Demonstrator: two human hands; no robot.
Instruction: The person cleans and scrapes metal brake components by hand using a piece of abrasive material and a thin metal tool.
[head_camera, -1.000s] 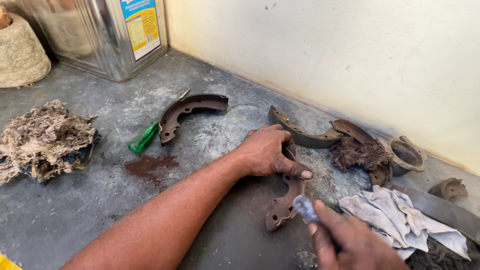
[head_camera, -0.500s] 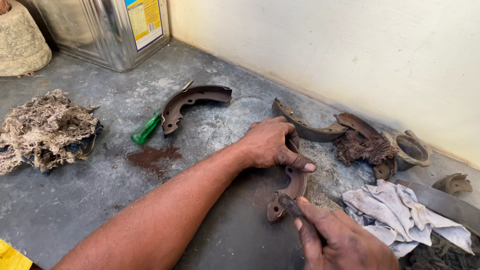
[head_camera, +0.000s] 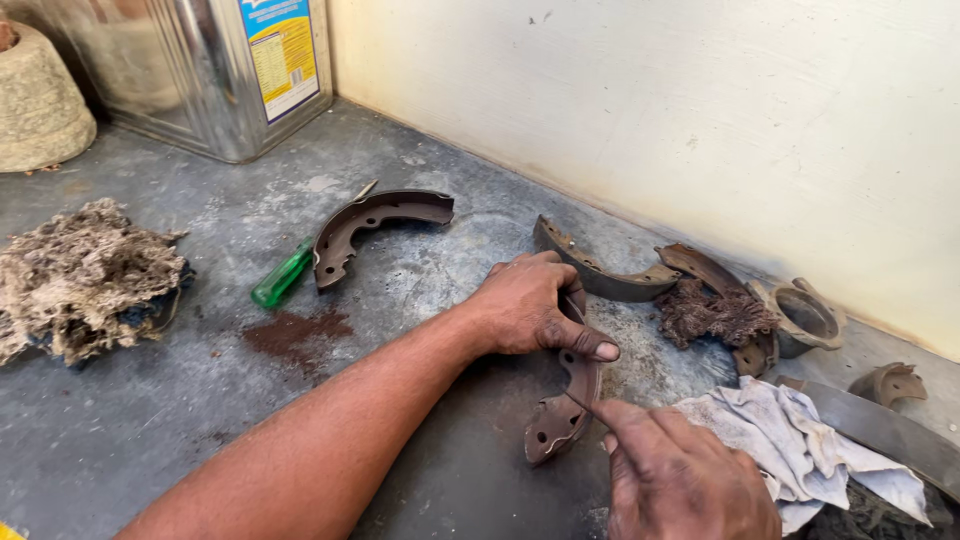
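Three brake shoes on desk (head_camera: 150, 420) | left hand (head_camera: 530, 305) grip pins rusty shoe (head_camera: 565, 400) flat, centre | right hand (head_camera: 680, 480) clenched on thin tool, scraping its lower end | rust remains, cleaning unfinished | spare shoe (head_camera: 375, 225), rag (head_camera: 790, 440) untouched

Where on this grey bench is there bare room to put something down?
Free: the grey bench top in front, between the brown rust stain and the matted fibre wad; also the strip between the metal tin and the curved brake shoe. Crowded: the right side, with both hands, rusty parts and the white rag.
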